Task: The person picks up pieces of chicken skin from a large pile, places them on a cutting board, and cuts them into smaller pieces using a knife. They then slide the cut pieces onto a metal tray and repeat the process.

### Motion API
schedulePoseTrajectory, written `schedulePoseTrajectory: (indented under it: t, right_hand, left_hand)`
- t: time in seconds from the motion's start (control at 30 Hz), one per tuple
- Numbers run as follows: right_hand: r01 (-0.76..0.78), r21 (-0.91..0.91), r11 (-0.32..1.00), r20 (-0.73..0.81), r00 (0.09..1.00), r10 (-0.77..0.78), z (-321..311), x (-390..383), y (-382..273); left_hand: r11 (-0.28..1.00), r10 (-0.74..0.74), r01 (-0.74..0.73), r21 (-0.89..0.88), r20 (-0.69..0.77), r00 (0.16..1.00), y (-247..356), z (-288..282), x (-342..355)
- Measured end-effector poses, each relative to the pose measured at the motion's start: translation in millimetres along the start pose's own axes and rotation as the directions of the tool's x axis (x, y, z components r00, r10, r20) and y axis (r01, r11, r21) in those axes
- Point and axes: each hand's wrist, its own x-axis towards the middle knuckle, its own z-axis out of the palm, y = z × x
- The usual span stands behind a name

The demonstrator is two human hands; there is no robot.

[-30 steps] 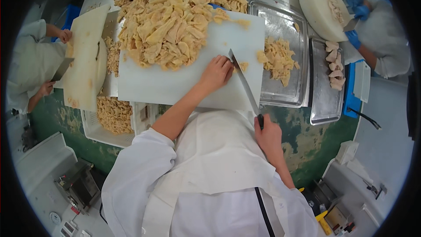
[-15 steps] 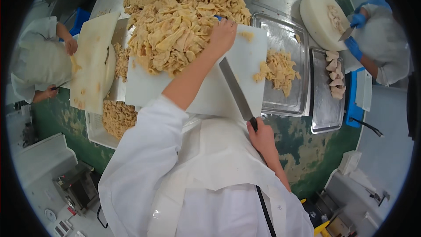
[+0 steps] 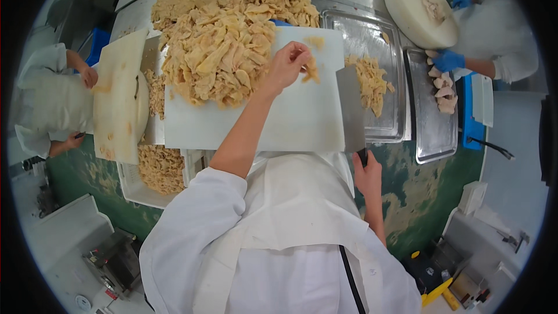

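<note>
My left hand (image 3: 289, 65) is over the white cutting board (image 3: 256, 131), fingers pinched on a piece of yellowish meat (image 3: 312, 72) that looks like chicken skin. My right hand (image 3: 368, 174) grips the black handle of a cleaver (image 3: 351, 107). Its broad blade points away from me, along the board's right edge. A large pile of similar yellowish pieces (image 3: 218, 58) covers the board's far left part and the table beyond. On the metal tray (image 3: 395, 119) right of the blade lies a smaller heap of cut pieces (image 3: 372, 81).
A person at the left stands by another cutting board (image 3: 119, 96). At the right, a person in blue gloves reaches to a narrow metal tray (image 3: 435, 142) with pale meat pieces, near a round white block (image 3: 418, 9). A white crate (image 3: 142, 195) of minced-looking bits sits below left.
My left hand has come off the pile's edge toward me and now pinches a piece. My right hand moved right with the cleaver, its blade turning flat-side up over the board's right edge.
</note>
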Motion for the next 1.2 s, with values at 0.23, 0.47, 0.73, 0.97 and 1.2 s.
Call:
schedulePoseTrajectory:
  t: [0.23,0.47,0.73,0.97,1.2]
  right_hand:
    - [-0.026,0.114,0.993,0.049,0.999,0.021,9,10,13]
    - [0.029,0.056,0.998,0.012,0.999,-0.029,3,8,-1]
    - [0.084,-0.115,0.99,0.066,0.995,-0.076,9,-9,-22]
    - [0.047,0.025,0.999,-0.009,0.999,-0.047,7,2,-1]
    - [-0.085,0.104,0.991,-0.03,0.996,0.089,12,-1,15]
  left_hand:
    - [0.983,-0.148,0.133,-0.122,-0.119,0.982,-27,30,-65]
    - [0.627,0.474,-0.276,0.729,-0.075,0.877,-22,20,-87]
    - [0.547,0.491,-0.404,0.733,0.111,0.864,-35,23,-67]
    - [0.263,0.107,-0.527,0.808,0.518,0.849,-41,27,-14]
    - [0.879,0.25,-0.334,0.34,0.267,0.931,-10,40,-17]
